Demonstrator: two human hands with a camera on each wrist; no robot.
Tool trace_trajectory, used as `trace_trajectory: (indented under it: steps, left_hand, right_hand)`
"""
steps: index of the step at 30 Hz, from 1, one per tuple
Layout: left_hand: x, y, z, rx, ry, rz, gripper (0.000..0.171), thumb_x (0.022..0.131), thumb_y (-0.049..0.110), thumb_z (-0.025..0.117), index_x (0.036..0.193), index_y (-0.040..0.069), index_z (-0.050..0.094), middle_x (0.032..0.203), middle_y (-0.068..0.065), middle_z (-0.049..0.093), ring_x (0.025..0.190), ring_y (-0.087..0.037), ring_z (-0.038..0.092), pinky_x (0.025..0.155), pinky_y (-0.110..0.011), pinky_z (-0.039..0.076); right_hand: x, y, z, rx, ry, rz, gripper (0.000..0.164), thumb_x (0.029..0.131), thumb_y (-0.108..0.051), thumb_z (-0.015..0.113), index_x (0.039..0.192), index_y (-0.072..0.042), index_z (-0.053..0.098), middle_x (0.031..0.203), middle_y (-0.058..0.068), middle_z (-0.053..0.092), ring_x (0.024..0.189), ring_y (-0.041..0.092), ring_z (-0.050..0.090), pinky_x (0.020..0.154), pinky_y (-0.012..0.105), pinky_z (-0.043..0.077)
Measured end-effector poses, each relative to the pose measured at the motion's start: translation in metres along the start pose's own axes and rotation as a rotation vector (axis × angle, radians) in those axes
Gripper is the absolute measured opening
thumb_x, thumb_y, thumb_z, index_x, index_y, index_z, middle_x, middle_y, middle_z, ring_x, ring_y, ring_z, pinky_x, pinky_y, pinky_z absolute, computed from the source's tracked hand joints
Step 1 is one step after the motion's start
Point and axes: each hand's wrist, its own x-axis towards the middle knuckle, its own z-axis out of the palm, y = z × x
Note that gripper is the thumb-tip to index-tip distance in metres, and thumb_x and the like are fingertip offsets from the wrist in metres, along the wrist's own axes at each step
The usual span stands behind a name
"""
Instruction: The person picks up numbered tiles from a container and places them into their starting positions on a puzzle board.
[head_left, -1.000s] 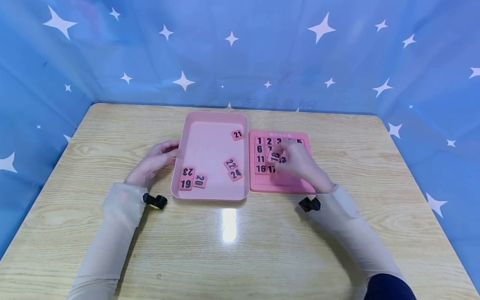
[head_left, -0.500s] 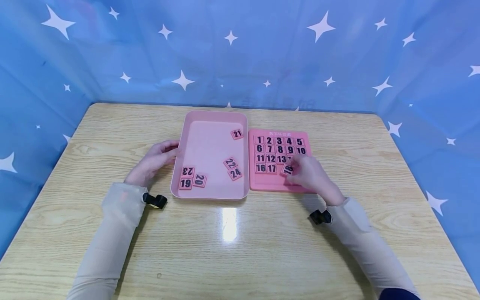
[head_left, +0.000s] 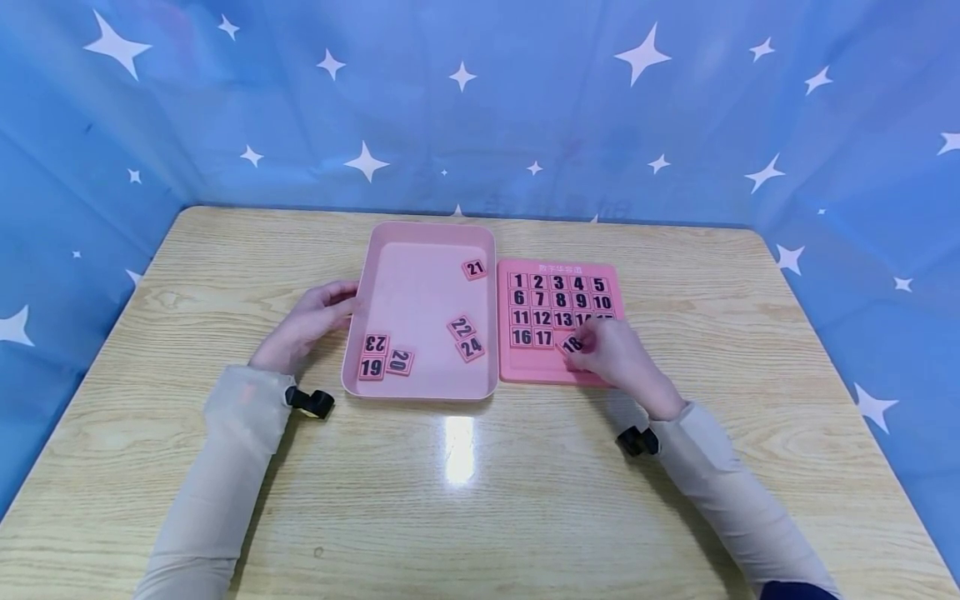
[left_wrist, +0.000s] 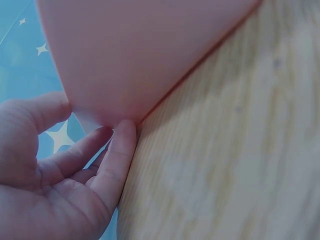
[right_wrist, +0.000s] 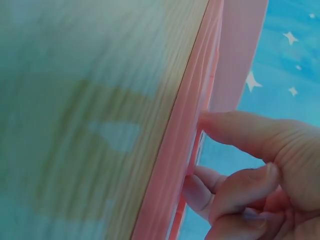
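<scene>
My right hand [head_left: 618, 354] pinches a small pink number tile marked 18 [head_left: 572, 344] between thumb and finger. The tile is turned askew over the lower part of the pink number board [head_left: 528, 369], just right of tile 17 [head_left: 543, 337]. Numbered rows fill the board above it, and the hand partly hides tiles 14 and 15. In the right wrist view, the thumb and fingers [right_wrist: 235, 130] are at the board's edge. My left hand [head_left: 307, 321] touches the left side of the pink tray [head_left: 420, 393]. Its fingers [left_wrist: 117, 155] rest against the tray's outer wall.
Inside the tray lie loose tiles: 21 [head_left: 474, 268] at upper right, 22 [head_left: 461, 327] and 24 [head_left: 470, 347] at lower right, and 23 [head_left: 377, 343], 19 and 20 at lower left. Tray and board stand side by side on the wooden table [head_left: 450, 517]. A starry blue curtain [head_left: 420, 108] hangs behind.
My right hand has carried tile 18 from above the board's middle toward the right and nearer me, then slightly left, lowering it beside tile 17. My left hand has stayed at the tray.
</scene>
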Motion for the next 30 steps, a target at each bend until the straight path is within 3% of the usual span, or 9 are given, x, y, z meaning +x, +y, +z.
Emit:
trace_trajectory:
  steps: [5, 11, 20, 30]
  left_hand:
    - [0.0, -0.001, -0.001, -0.007, -0.003, 0.003, 0.051, 0.097, 0.011, 0.05, 0.14, -0.009, 0.032, 0.139, -0.025, 0.038, 0.106, -0.013, 0.049, 0.086, -0.016, 0.048]
    - [0.0, -0.002, -0.001, -0.009, 0.006, -0.008, 0.052, 0.097, 0.012, 0.051, 0.141, -0.008, 0.032, 0.14, -0.024, 0.038, 0.108, -0.014, 0.048, 0.086, -0.015, 0.047]
    - [0.001, -0.003, -0.001, -0.005, 0.005, 0.0, 0.051, 0.097, 0.012, 0.05, 0.14, -0.008, 0.033, 0.14, -0.023, 0.038, 0.111, -0.017, 0.048, 0.088, -0.017, 0.048]
    - [0.001, -0.002, 0.0, -0.007, 0.006, -0.006, 0.051, 0.097, 0.013, 0.05, 0.141, -0.007, 0.032, 0.14, -0.023, 0.038, 0.11, -0.015, 0.047, 0.087, -0.016, 0.047]
  right_hand:
    - [-0.002, 0.001, -0.002, 0.007, -0.017, 0.02, 0.038, 0.072, -0.018, 0.081, 0.095, 0.008, 0.066, 0.085, 0.017, 0.068, 0.074, 0.025, 0.063, 0.07, 0.039, 0.054]
    - [0.0, 0.002, -0.005, -0.016, -0.039, 0.02, 0.023, 0.073, -0.01, 0.078, 0.086, 0.006, 0.067, 0.081, 0.015, 0.068, 0.074, 0.025, 0.063, 0.07, 0.038, 0.054]
    - [0.008, 0.005, -0.004, -0.065, 0.015, -0.036, 0.012, 0.075, -0.008, 0.076, 0.072, 0.001, 0.068, 0.07, 0.01, 0.066, 0.064, 0.02, 0.058, 0.063, 0.036, 0.052]
    - [0.01, 0.006, -0.003, -0.067, 0.022, -0.03, 0.011, 0.075, -0.006, 0.076, 0.071, 0.0, 0.068, 0.069, 0.009, 0.065, 0.063, 0.019, 0.058, 0.062, 0.035, 0.051]
